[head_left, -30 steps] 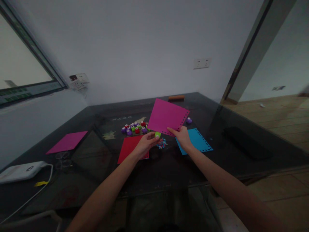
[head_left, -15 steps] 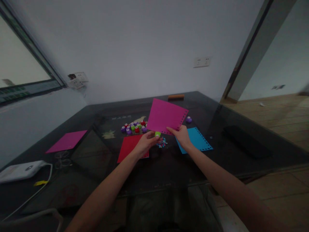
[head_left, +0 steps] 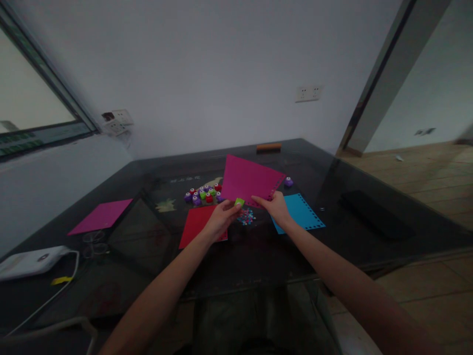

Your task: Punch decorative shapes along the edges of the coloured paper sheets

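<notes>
Two hands share one thin magenta paper sheet [head_left: 248, 180] above the table [head_left: 258, 246]: right hand [head_left: 275, 208] fingers pinch its punched edge; left hand [head_left: 221, 219] fingers clamp a small green punch [head_left: 239, 201] there. Light and floppy, probably best held near the edges.

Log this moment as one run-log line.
left hand: grip on green punch | right hand: grip on magenta sheet, edge at punch | below: confetti on table
</notes>
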{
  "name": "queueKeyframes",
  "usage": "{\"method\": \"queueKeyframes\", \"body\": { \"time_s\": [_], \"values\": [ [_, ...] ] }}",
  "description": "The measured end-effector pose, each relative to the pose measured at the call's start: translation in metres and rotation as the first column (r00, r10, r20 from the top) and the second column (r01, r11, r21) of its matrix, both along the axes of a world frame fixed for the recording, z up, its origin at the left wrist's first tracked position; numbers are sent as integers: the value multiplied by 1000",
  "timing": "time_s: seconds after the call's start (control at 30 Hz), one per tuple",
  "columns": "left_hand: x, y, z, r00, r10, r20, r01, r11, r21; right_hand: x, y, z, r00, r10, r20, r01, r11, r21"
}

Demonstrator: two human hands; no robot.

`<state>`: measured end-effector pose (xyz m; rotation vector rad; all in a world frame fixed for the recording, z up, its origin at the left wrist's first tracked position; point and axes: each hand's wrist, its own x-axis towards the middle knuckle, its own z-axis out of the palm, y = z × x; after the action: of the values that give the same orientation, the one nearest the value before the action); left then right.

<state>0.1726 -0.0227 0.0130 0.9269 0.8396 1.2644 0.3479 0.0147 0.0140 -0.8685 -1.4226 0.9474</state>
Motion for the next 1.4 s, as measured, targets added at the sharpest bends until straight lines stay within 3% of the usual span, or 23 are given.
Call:
{"method": "queueKeyframes", "body": {
  "time_s": [0.43,0.8,1.07,1.4],
  "values": [
    [-3,2,-6,999,3,-36,-3,1000,-17,-1,-2,1,1000,14,-15,-15,997,-75],
    [-2,1,-3,999,7,-43,-8,1000,-20,0,-4,3,998,3,70,2,998,-68],
    [0,0,1,999,12,-38,-13,999,-30,-1,-3,-2,994,-20,106,19,1000,16],
    [1,0,0,999,43,-16,-44,998,-47,-2,-4,-2,992,-31,119,32,999,-7]
  ]
}}
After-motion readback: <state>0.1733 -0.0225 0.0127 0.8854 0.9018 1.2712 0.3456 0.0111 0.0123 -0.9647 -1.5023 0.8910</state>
